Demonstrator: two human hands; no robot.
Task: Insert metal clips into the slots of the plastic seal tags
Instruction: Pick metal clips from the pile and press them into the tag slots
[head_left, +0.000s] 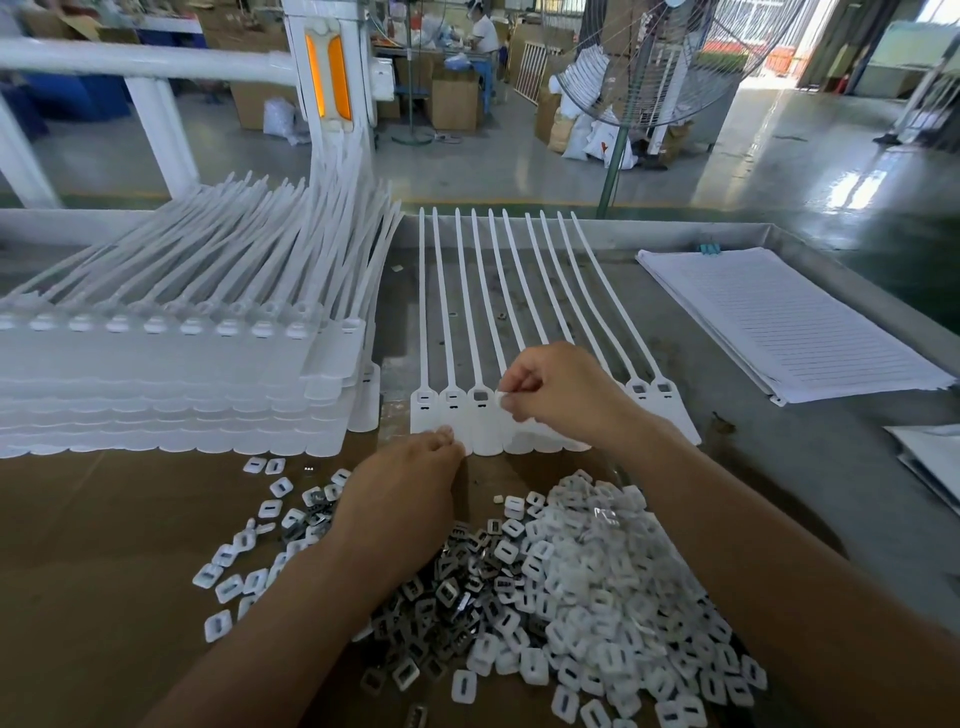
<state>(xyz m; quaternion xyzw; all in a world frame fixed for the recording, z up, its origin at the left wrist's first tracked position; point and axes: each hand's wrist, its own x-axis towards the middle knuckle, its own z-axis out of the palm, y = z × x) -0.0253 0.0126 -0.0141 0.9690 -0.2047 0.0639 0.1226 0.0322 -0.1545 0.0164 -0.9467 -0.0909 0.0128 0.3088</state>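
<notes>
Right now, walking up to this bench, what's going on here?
A person is working along a strip of white seal tags lying on the table. The right hand pinches a small white piece over the fourth tag head, while the left hand rests its fingertips on the strip's near edge. Loose metal clips and white caps are heaped in front; stacked tag strips sit to the left.

Pinches a small white piece (503, 401) over the strip of seal tags (452, 415) with the right hand (561, 389); touches the strip's near edge with the left hand (400, 493). Just nearer than the strip, metal clips (457, 587) and white caps (597, 561) in a heap; left of it, stacked tags (156, 374).
</notes>
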